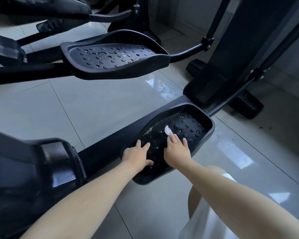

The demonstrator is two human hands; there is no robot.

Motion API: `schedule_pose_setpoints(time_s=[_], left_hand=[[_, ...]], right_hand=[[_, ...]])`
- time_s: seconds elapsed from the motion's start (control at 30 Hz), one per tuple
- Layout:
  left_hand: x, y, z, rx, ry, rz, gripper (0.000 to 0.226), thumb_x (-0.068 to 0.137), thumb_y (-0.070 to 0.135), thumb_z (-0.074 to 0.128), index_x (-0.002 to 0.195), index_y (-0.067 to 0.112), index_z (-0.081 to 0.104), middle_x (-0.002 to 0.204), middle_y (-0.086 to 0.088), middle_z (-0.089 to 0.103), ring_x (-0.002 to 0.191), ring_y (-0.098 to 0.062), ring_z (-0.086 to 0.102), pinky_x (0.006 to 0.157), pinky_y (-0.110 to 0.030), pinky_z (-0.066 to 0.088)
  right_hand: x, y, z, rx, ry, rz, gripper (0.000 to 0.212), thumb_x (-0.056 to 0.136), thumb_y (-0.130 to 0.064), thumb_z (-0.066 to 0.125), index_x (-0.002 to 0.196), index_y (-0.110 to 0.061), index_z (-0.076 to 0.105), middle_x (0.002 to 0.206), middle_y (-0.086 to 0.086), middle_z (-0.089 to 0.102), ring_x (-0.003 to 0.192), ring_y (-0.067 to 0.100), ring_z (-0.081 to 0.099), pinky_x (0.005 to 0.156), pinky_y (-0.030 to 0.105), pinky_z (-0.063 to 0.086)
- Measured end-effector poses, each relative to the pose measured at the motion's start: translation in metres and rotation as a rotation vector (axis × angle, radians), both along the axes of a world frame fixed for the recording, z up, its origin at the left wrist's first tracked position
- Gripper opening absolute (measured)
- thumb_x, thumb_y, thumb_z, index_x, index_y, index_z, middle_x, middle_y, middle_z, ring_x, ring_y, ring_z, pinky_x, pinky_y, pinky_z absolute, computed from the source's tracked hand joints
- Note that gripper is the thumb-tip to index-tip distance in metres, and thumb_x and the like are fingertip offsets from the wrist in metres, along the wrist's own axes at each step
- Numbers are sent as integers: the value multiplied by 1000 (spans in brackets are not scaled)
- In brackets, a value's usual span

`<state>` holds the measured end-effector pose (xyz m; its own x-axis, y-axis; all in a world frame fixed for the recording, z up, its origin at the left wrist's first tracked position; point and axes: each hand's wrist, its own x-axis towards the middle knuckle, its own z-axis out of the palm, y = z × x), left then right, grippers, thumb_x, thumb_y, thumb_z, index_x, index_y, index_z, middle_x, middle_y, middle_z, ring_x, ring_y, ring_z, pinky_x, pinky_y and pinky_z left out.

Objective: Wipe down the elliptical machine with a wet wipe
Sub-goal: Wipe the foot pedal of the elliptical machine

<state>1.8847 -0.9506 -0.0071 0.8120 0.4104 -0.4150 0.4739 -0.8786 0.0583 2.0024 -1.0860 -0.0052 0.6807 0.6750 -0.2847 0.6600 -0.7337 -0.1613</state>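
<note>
As the left hand (138,155) rests flat, fingers spread, on the near pedal (211,125), the right hand (177,149) presses a wipe (167,130) there. Its fingers lie straight.

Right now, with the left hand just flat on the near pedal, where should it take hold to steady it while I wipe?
The left hand should grip the near pedal's raised left rim, coming from the left, thumb inside. That lip stands above the studded tread, so fingers can hook it, likely clear of the right hand pressing the wet wipe.
</note>
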Motion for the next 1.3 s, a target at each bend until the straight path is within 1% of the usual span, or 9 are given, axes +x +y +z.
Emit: schedule_pose_setpoints(time_s=[0.13, 0.23, 0.47, 0.73, 0.87, 1.07, 1.13, 1.23, 1.3], left_hand=[[1, 2, -2, 14, -38, -9, 67, 98, 62, 50, 153, 30, 31, 156, -13, 34, 118, -29, 63, 88, -37, 45], [3, 8, -3, 17, -102, 10, 59, 98, 58, 54, 146, 27, 39, 144, -6, 43, 108, -28, 67, 81, -35, 44], [12, 17, -4, 16, -89, 6, 81, 97, 59, 56, 161, 30, 15, 171, -7, 0, 110, -24, 67, 83, -32, 47], [20, 27, -3, -73, -113, 85, 94, 94, 56, 64, 163, 24, 8, 172, -2, -2, 125, -23, 60, 85, -34, 46], [17, 26, -6, -98, -112, 82, 92, 97, 54, 61, 163, 23, 5, 172, -2, -5, 120, -26, 63, 88, -34, 45], [12, 18, -5, -32, -78, 72, 92, 97, 62, 52, 164, 21, 4, 171, 0, -11, 106, -29, 65, 95, -33, 45], [11, 17, -8, -30, -91, 84, 92, 97, 63, 51, 164, 21, 4, 171, 0, -10, 107, -29, 64, 99, -34, 44], [10, 16, -11, -64, -140, 138, 93, 97, 60, 55, 164, 19, 5, 172, 2, -6, 112, -29, 63, 100, -34, 42], [9, 17, -13, -99, -170, 185, 95, 97, 55, 60, 163, 17, 3, 172, 2, -3, 118, -29, 61, 100, -35, 43]], right_hand=[[-26, 14, -5, 112, 83, 118, 46, 99, -17, 42, 144, -9, 43, 162, -1, 25, 145, 16, 28, 119, 37, 20], [-29, 16, -12, 91, 83, 230, 57, 100, -17, 40, 156, -14, 31, 167, -3, 17, 154, 13, 16, 127, 44, 9], [38, 25, 1, -69, 17, -38, 69, 99, -13, 33, 162, -5, 4, 171, 5, -5, 157, 20, -7, 125, 50, -3], [4, 55, -15, 150, 69, 130, 46, 95, -15, 48, 141, -10, 50, 159, 1, 36, 150, 16, 24, 122, 40, 12], [5, 45, -16, 77, 41, 288, 61, 101, -23, 46, 159, -16, 28, 168, -3, 19, 156, 14, 11, 126, 44, 0], [44, 40, -3, 70, 31, -56, 72, 95, -11, 41, 161, -7, 14, 170, 5, 9, 156, 19, 4, 127, 48, 5], [35, 44, -6, 104, 61, -74, 71, 93, -7, 43, 160, -4, 21, 170, 5, 10, 156, 22, 7, 126, 47, 9], [14, 54, -17, 219, 102, 0, 54, 85, 0, 39, 137, -6, 53, 158, 6, 37, 144, 32, 35, 116, 41, 26], [-1, 58, -21, 277, 176, 53, 55, 85, 3, 38, 137, -6, 55, 156, 5, 41, 141, 29, 38, 116, 40, 30]])
